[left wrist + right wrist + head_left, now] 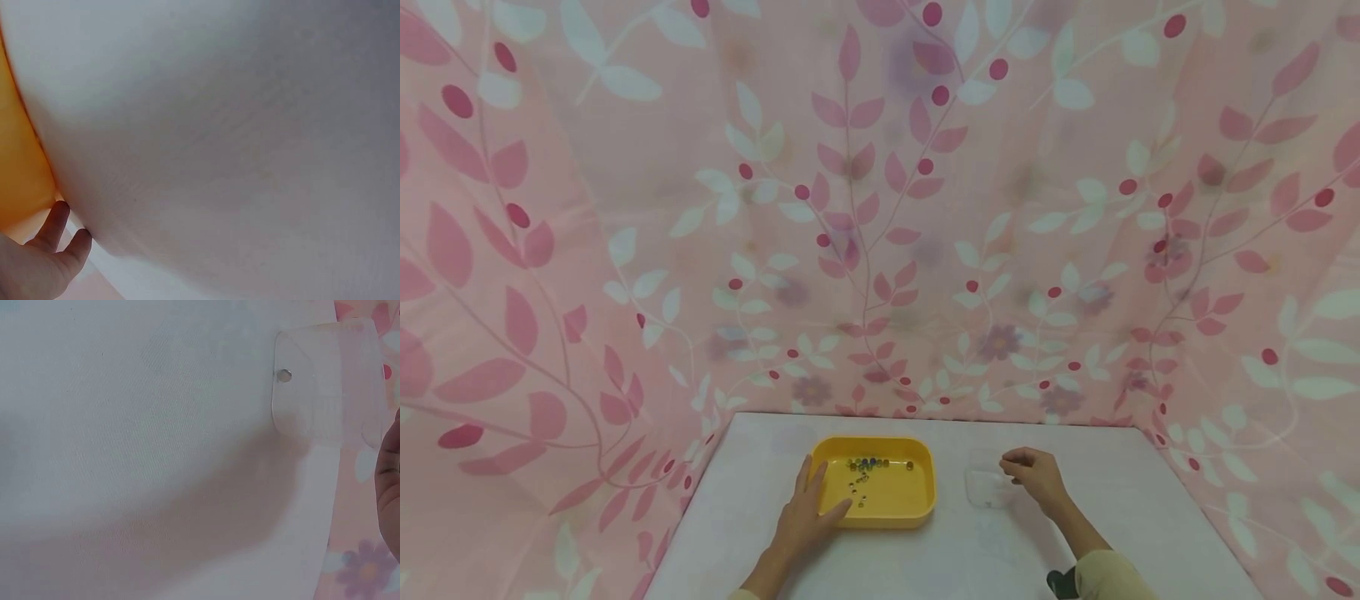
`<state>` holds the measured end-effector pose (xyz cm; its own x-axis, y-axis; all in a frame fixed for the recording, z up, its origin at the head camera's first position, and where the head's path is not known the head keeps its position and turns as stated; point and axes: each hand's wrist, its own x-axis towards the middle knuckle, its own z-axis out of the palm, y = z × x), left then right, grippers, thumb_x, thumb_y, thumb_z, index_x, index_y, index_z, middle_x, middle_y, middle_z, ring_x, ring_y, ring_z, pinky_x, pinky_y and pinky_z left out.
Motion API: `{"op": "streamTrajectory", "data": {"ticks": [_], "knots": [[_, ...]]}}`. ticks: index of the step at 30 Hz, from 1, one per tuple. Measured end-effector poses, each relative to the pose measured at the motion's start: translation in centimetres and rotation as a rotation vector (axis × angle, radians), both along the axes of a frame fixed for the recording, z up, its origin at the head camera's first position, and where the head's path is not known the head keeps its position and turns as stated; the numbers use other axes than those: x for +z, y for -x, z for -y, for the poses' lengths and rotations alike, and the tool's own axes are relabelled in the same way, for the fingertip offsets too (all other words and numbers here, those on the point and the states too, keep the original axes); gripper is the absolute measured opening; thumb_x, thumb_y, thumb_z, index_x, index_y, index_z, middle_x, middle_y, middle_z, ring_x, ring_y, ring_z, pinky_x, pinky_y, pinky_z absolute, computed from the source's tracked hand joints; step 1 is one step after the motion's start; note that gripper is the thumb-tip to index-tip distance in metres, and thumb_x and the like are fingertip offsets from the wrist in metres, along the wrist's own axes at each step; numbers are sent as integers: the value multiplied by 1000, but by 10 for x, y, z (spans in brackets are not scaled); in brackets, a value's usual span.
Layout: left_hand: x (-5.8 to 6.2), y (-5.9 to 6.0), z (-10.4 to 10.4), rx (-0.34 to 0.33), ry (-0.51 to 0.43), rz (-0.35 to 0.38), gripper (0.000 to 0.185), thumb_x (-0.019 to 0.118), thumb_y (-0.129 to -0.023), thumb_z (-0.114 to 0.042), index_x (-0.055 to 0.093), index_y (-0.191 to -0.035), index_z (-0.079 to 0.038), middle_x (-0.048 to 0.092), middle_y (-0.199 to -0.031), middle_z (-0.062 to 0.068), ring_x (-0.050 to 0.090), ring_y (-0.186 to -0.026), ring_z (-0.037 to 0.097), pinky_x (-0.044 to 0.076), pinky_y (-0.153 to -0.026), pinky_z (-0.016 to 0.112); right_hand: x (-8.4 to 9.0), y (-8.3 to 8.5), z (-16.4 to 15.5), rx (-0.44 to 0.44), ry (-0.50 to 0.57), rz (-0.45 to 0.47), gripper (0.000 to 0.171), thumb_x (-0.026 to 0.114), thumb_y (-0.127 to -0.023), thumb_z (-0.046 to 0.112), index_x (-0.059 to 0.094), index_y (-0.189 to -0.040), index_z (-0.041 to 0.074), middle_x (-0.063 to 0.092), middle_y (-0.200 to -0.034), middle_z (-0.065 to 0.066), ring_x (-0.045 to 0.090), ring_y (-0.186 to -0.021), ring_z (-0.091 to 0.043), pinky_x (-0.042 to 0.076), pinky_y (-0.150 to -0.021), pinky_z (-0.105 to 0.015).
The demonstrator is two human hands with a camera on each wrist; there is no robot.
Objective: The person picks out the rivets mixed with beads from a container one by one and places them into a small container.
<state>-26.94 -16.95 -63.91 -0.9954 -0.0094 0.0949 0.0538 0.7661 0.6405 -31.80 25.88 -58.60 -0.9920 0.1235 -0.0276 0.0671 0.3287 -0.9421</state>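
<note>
The left hand (808, 512) rests flat, fingers straight, on the yellow tray (917, 500). Right of the tray, the right hand (1033, 475) hovers with curled fingers over the clear container (983, 492); what it pinches I cannot tell. Only the right wrist view shows 1 bead (284, 375) inside.

**Open tabletop around two containers, walled in by fabric**

The white table (1000, 558) lies bare along its near edge and across its right side, giving free passage there. A yellow tray (925, 500) sits left of centre, with the left hand (808, 512) resting on its near-left rim and blocking that approach. A clear plastic box (985, 492) stands just right of the tray; the right hand (1033, 475) hovers at its far-right edge. A narrow bare gap separates tray and box. The pink leaf-print curtain (880, 250) closes off the back and both sides
</note>
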Motion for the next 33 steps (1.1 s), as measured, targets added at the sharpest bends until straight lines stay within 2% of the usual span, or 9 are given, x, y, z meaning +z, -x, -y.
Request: {"op": "streamTrajectory", "data": {"ticks": [4, 12, 16, 23, 33], "knots": [[-2, 0, -1, 3, 4, 14, 91, 65, -85, -62, 30, -156, -17, 10, -167, 10, 50, -129, 44, 45, -95, 64, -4, 2, -2, -9, -22, 14, 22, 74, -87, 11, 71, -101, -5, 74, -86, -8, 64, -74, -13, 56, -65, -25], [-3, 1, -3, 11, 4, 25, 97, 66, -85, -61, 22, -158, -14, 9, -167, 9, 51, -128, 43, 46, -96, 61, -5, 3, -1, 1, -32, 14, 24, 74, -87, 11, 71, -104, -7, 74, -87, -9, 64, -74, -12, 55, -64, -24], [-4, 1, -3, 13, 3, 26, 97, 66, -85, -61, 21, -159, -16, 9, -167, 9, 49, -130, 45, 45, -96, 63, -6, 4, -1, 3, -38, 17, 23, 75, -86, 12, 72, -102, -4, 74, -86, -8, 63, -74, -12, 54, -63, -25], [-3, 2, -2, 20, 5, 20, 97, 66, -85, -61, 22, -158, -16, 10, -167, 9, 49, -131, 44, 45, -96, 64, -4, 5, 0, 10, -41, 26, 26, 72, -88, 10, 69, -106, -8, 73, -86, -7, 62, -73, -12, 54, -63, -25], [-4, 2, -1, 12, 5, 11, 96, 65, -85, -61, 23, -158, -15, 10, -167, 9, 48, -132, 43, 45, -96, 63, -4, 5, 3, 7, -75, 24, 20, 73, -88, 10, 71, -102, -4, 72, -87, -8, 62, -75, -13, 54, -63, -25]]}}
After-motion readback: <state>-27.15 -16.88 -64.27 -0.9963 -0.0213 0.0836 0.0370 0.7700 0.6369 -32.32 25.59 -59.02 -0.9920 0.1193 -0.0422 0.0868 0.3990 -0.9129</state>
